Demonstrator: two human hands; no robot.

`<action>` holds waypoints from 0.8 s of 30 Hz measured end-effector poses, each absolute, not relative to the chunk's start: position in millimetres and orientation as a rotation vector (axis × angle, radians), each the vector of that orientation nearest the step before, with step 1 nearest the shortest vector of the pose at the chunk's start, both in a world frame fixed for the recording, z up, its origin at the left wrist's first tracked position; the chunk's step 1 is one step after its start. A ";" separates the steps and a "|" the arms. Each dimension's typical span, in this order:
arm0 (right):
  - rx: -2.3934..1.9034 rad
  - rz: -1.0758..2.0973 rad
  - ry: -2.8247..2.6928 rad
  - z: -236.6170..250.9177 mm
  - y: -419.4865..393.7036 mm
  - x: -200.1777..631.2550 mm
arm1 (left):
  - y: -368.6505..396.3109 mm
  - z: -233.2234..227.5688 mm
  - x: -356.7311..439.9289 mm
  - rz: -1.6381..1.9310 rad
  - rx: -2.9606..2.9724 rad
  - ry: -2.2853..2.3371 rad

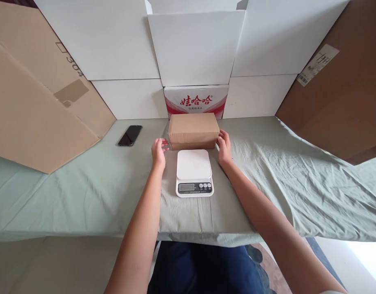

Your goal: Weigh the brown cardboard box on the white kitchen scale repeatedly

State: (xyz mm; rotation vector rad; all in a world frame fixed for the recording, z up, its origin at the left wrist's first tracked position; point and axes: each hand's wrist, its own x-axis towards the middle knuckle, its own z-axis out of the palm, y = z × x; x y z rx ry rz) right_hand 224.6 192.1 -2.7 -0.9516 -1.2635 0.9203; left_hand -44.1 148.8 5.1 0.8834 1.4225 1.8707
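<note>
One green cloth-covered worktop (83,196) carries one brown oblong cardboard box (193,134), at twelve o'clock from one white squarish plastic scale (194,165), and one black oblong phone (130,135) at ten. Fingers loosely open, the left hand (159,152) nears the box's nine-o'clock end; the right hand (225,149), likewise open, touches three o'clock.

The person wears a garment (206,269) of dark navy blue, almost black in shadow. The forearms (145,212), the left hand (159,150) and the right hand (224,148) are bare. At the right arm (282,241), a small pale sleeve edge (331,292) appears.
</note>
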 end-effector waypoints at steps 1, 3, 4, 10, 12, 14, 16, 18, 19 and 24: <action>-0.935 0.937 -1.270 -1.1 189.1 222.3 | 148.7 5.3 -43.1 1.868 0.891 1.389; -0.911 0.951 -1.267 3.2 183.5 217.8 | 148.4 5.2 -42.1 1.854 0.901 1.318; -0.903 0.949 -1.278 5.4 181.2 215.9 | 148.2 5.1 -41.9 1.845 0.905 1.287; -0.885 0.922 -1.325 10.9 177.9 212.7 | 149.2 2.5 -40.5 1.810 0.924 1.273; -0.881 0.920 -1.347 11.4 178.2 213.1 | 149.8 1.5 -40.0 1.815 0.932 1.263; -0.865 0.928 -1.379 12.2 177.8 213.5 | 149.7 0.9 -39.4 1.823 0.949 1.244; -0.845 0.930 -1.410 12.4 177.0 213.5 | 149.0 0.7 -38.5 1.828 0.974 1.234; -0.829 0.932 -1.424 10.9 177.0 213.2 | 148.1 1.2 -36.9 1.835 0.993 1.228; -0.817 0.940 -1.424 9.7 177.5 212.8 | 147.8 1.6 -35.9 1.845 1.000 1.224; -0.727 0.907 -1.476 12.3 178.9 211.6 | 144.3 8.3 -31.4 1.926 1.064 1.209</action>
